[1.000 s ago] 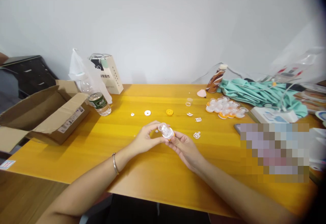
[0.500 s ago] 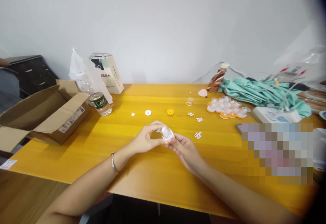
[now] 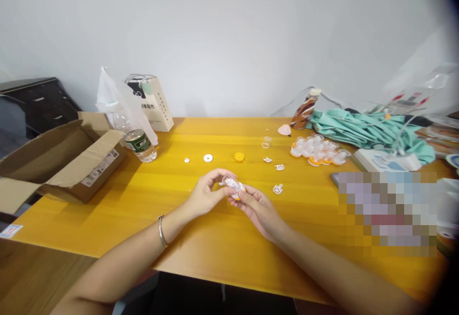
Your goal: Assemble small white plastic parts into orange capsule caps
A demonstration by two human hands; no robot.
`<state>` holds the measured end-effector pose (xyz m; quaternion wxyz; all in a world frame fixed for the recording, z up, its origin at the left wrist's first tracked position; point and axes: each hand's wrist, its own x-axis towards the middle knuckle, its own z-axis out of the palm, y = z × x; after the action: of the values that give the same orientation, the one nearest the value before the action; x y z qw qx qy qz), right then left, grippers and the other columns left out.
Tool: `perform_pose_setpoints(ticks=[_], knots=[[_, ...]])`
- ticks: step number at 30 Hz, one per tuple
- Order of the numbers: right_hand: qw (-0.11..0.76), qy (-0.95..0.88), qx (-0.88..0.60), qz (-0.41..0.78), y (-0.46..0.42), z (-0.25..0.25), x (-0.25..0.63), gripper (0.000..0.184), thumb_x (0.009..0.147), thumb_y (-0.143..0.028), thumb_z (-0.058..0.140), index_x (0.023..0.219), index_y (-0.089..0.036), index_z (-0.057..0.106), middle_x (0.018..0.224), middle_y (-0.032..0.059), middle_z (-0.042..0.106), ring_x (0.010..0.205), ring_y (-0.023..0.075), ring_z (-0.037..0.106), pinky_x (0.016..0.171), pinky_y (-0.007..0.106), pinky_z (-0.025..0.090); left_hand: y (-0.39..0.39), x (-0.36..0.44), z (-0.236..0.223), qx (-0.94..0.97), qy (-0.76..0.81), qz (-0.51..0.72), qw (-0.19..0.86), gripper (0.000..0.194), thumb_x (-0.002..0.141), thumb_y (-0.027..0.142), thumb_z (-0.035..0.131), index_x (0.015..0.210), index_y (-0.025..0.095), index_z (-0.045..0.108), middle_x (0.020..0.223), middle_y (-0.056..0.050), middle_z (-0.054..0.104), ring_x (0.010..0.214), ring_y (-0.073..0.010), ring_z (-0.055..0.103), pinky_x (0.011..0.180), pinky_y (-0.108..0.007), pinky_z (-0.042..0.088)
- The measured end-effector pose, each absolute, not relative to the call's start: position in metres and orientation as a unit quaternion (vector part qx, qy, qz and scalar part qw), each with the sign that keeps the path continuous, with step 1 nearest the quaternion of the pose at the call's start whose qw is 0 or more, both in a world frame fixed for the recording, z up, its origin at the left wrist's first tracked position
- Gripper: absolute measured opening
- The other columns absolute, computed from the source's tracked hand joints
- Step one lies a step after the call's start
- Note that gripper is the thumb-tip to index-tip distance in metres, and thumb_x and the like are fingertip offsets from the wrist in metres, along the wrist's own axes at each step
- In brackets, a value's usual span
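Note:
Both hands hold a small clear plastic capsule toy (image 3: 234,186) with white parts inside and an orange base. My left hand (image 3: 210,193), a bracelet at its wrist, grips the clear dome between thumb and fingers. My right hand (image 3: 260,210) pinches the base from the other side. Just beyond lie a yellow disc (image 3: 239,157), a white ring-shaped disc (image 3: 208,158) and a small white piece (image 3: 187,160). To the right are white openwork pieces (image 3: 278,189) and a clear cup-like piece (image 3: 266,144).
A cluster of similar clear-and-orange capsules (image 3: 319,150) sits at the right, before a teal cloth (image 3: 369,131) and a brown bottle (image 3: 306,109). On the left are an open cardboard box (image 3: 100,167), a water bottle (image 3: 141,145) and a paper bag (image 3: 159,104).
My left thumb has moved up onto the capsule, and my left fingers have closed more around its dome. The capsule has tilted slightly in my hands.

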<state>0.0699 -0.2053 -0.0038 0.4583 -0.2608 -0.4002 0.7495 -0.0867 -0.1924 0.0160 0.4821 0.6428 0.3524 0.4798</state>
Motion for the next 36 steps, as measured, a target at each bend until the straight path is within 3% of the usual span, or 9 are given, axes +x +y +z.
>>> perform_pose_setpoints(ticks=[8, 18, 26, 31, 36], knots=[[0.445, -0.381, -0.252, 0.77, -0.208, -0.009, 0.07, 0.021, 0.076, -0.036, 0.062, 0.075, -0.015, 0.066, 0.07, 0.0026, 0.061, 0.066, 0.0114, 0.053, 0.065, 0.024, 0.041, -0.189, -0.089, 0.017, 0.623, 0.306, 0.446, 0.565, 0.029, 0.073, 0.031, 0.065, 0.096, 0.014, 0.059, 0.084, -0.006, 0.059, 0.075, -0.0141, 0.054, 0.071, -0.026, 0.043], [0.405, -0.243, -0.188, 0.861, -0.216, -0.011, 0.066, 0.018, 0.074, -0.033, 0.066, 0.084, -0.018, 0.066, 0.078, 0.001, 0.064, 0.072, 0.0101, 0.058, 0.07, 0.022, 0.044, -0.187, -0.093, 0.017, 0.584, 0.245, 0.409, 0.657, 0.034, 0.074, 0.033, 0.065, 0.102, 0.015, 0.06, 0.095, -0.009, 0.062, 0.082, -0.016, 0.059, 0.074, -0.025, 0.045], [0.466, -0.261, -0.225, 0.815, -0.206, -0.01, 0.068, 0.019, 0.073, -0.031, 0.067, 0.089, -0.02, 0.064, 0.089, 0.0015, 0.066, 0.081, 0.0112, 0.06, 0.082, 0.025, 0.045, -0.188, -0.083, 0.007, 0.556, 0.266, 0.458, 0.64, 0.048, 0.074, 0.032, 0.065, 0.118, 0.021, 0.052, 0.119, -0.011, 0.055, 0.107, -0.0211, 0.052, 0.09, -0.032, 0.04], [0.466, -0.254, -0.225, 0.817, -0.202, -0.014, 0.069, 0.022, 0.072, -0.032, 0.069, 0.09, -0.021, 0.064, 0.088, 0.0003, 0.067, 0.082, 0.0101, 0.061, 0.084, 0.024, 0.045, -0.189, -0.08, 0.005, 0.568, 0.312, 0.434, 0.626, 0.033, 0.073, 0.03, 0.066, 0.104, 0.018, 0.062, 0.107, -0.007, 0.062, 0.097, -0.0183, 0.056, 0.088, -0.03, 0.041], [0.438, -0.249, -0.202, 0.84, -0.201, -0.019, 0.068, 0.02, 0.074, -0.032, 0.067, 0.087, -0.018, 0.064, 0.089, 0.0023, 0.069, 0.083, 0.0106, 0.063, 0.083, 0.023, 0.047, -0.19, -0.082, 0.01, 0.562, 0.333, 0.416, 0.633, 0.031, 0.071, 0.031, 0.067, 0.098, 0.015, 0.063, 0.097, -0.006, 0.063, 0.088, -0.0164, 0.058, 0.082, -0.029, 0.043]])
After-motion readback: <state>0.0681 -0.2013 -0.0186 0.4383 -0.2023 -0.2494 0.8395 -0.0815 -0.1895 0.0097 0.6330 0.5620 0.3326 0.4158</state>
